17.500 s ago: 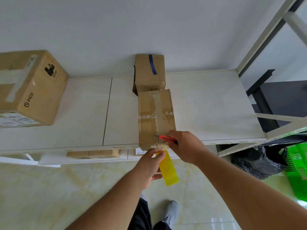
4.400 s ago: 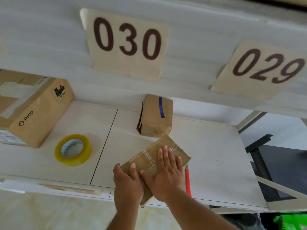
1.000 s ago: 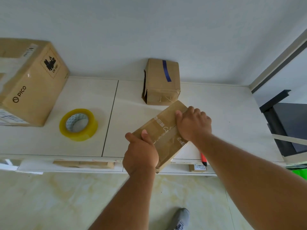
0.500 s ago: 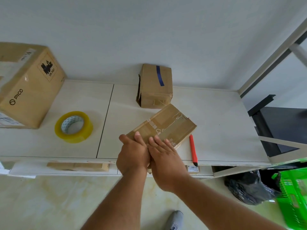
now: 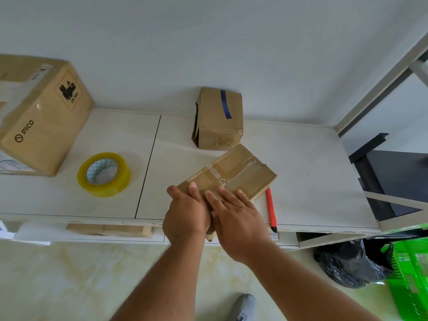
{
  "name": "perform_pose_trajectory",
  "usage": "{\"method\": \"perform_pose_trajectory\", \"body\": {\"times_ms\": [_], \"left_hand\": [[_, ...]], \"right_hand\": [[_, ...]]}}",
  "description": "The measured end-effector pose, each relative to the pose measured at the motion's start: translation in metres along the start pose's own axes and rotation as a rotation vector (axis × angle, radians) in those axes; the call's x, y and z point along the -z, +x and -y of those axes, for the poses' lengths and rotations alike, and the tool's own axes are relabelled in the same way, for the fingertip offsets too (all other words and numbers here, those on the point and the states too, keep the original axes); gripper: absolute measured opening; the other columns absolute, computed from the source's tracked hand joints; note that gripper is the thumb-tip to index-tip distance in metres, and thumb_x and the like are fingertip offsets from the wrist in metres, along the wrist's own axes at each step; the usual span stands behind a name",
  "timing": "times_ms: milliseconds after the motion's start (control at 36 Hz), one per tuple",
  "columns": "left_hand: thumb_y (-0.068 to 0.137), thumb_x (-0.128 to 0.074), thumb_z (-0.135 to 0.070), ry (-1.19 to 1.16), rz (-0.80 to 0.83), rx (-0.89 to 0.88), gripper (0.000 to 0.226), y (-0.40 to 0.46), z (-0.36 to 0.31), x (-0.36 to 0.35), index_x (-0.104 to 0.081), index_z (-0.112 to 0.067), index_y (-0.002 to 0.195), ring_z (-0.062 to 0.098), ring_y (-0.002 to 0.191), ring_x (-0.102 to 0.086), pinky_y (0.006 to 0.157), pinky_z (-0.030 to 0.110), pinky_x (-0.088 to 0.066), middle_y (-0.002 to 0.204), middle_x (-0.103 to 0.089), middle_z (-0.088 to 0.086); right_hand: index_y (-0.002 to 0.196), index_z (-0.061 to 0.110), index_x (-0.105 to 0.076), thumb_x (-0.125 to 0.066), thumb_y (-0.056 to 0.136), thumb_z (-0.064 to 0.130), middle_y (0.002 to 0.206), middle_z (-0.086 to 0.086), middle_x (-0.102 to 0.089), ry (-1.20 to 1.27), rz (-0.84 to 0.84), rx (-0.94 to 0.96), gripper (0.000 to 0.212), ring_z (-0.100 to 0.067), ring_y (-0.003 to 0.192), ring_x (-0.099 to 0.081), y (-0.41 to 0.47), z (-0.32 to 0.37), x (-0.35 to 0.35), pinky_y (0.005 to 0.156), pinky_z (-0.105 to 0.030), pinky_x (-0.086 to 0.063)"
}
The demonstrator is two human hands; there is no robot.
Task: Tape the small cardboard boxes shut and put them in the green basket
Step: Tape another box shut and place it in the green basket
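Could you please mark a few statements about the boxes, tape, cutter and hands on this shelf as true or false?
1. Both hands, left hand and right hand, are on the flat taped box. True.
2. The yellow tape roll sits on top of the PICO box. False: it lies on the shelf beside that box.
3. The red cutter lies on the shelf to the right of the flat taped box. True.
4. The green basket stands on the shelf. False: it is lower down, at the right edge of the view.
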State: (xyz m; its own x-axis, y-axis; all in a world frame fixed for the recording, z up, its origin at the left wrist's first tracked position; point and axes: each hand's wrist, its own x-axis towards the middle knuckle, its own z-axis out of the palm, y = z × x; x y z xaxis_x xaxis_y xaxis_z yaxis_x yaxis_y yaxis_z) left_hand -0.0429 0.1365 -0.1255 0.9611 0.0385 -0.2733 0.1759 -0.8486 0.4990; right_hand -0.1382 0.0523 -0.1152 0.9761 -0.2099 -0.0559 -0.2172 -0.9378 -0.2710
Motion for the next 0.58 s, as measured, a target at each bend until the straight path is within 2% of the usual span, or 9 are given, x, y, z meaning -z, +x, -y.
{"method": "perform_pose_trajectory", "body": {"times_ms": [139,250,333,417,444,500,528,583], "left_hand": [[0.102,-0.020,-0.056,0.008,0.001,-0.004,0.050,-0.001,0.000,0.000,-0.033,-0.012,0.123,0.039,0.088,-0.067,0.062,0.036,-0.040,0.100,-0.070,0.012],[0.102,-0.018,-0.057,0.021,0.003,-0.015,0.052,-0.002,0.001,0.000,-0.031,-0.012,0.124,0.038,0.086,-0.068,0.063,0.037,-0.045,0.096,-0.070,0.010],[0.102,-0.018,-0.057,0.016,0.010,-0.012,0.051,-0.002,0.000,0.001,-0.030,-0.013,0.126,0.038,0.087,-0.067,0.064,0.037,-0.042,0.097,-0.069,0.010],[0.102,-0.017,-0.057,0.023,0.007,-0.017,0.052,-0.001,0.000,0.000,-0.030,-0.013,0.128,0.038,0.089,-0.068,0.064,0.036,-0.041,0.098,-0.069,0.010],[0.102,-0.017,-0.057,0.024,0.007,-0.012,0.053,-0.001,0.001,0.000,-0.029,-0.013,0.129,0.038,0.089,-0.068,0.064,0.036,-0.041,0.098,-0.069,0.010],[0.102,-0.016,-0.057,0.023,0.014,-0.009,0.055,-0.001,0.001,0.000,-0.028,-0.012,0.133,0.038,0.090,-0.068,0.064,0.036,-0.040,0.099,-0.069,0.010],[0.102,-0.016,-0.057,0.021,0.017,-0.009,0.056,-0.001,0.001,0.000,-0.028,-0.012,0.134,0.038,0.090,-0.068,0.064,0.036,-0.040,0.099,-0.069,0.010],[0.102,-0.017,-0.057,0.019,0.017,-0.011,0.056,-0.001,0.002,0.000,-0.028,-0.013,0.134,0.038,0.091,-0.068,0.065,0.036,-0.040,0.099,-0.069,0.009]], "right_hand": [[0.164,0.027,-0.005,-0.018,0.109,0.039,0.169,0.012,-0.016,-0.010,0.026,-0.185,0.058,-0.011,0.158,0.001,0.025,-0.017,0.007,0.128,-0.038,0.004],[0.164,0.026,0.003,-0.017,0.106,0.047,0.171,0.010,-0.006,-0.028,0.019,-0.339,0.065,-0.012,0.158,0.005,0.052,-0.036,0.012,0.128,-0.041,0.003],[0.163,0.024,0.008,-0.014,0.104,0.053,0.172,0.006,0.001,-0.049,0.023,-0.419,0.069,-0.014,0.158,0.008,0.066,-0.048,0.013,0.128,-0.042,0.005],[0.163,0.023,0.008,-0.010,0.102,0.061,0.172,0.002,0.005,-0.070,0.041,-0.487,0.074,-0.023,0.158,0.003,0.077,-0.052,0.015,0.128,-0.045,0.000],[0.163,0.022,0.005,-0.009,0.101,0.063,0.172,-0.003,0.002,-0.080,0.044,-0.515,0.077,-0.029,0.158,-0.005,0.081,-0.053,0.015,0.128,-0.046,-0.007],[0.162,0.015,-0.009,-0.011,0.099,0.067,0.165,-0.015,-0.024,-0.083,0.025,-0.585,0.082,-0.036,0.148,-0.030,0.090,-0.057,0.019,0.121,-0.048,-0.024],[0.158,0.012,-0.019,-0.012,0.099,0.069,0.155,-0.018,-0.039,-0.082,0.017,-0.613,0.083,-0.037,0.139,-0.040,0.095,-0.059,0.021,0.114,-0.049,-0.032],[0.145,0.008,-0.038,-0.013,0.098,0.070,0.135,-0.017,-0.055,-0.082,-0.002,-0.638,0.082,-0.037,0.123,-0.053,0.103,-0.062,0.022,0.102,-0.050,-0.043]]}}
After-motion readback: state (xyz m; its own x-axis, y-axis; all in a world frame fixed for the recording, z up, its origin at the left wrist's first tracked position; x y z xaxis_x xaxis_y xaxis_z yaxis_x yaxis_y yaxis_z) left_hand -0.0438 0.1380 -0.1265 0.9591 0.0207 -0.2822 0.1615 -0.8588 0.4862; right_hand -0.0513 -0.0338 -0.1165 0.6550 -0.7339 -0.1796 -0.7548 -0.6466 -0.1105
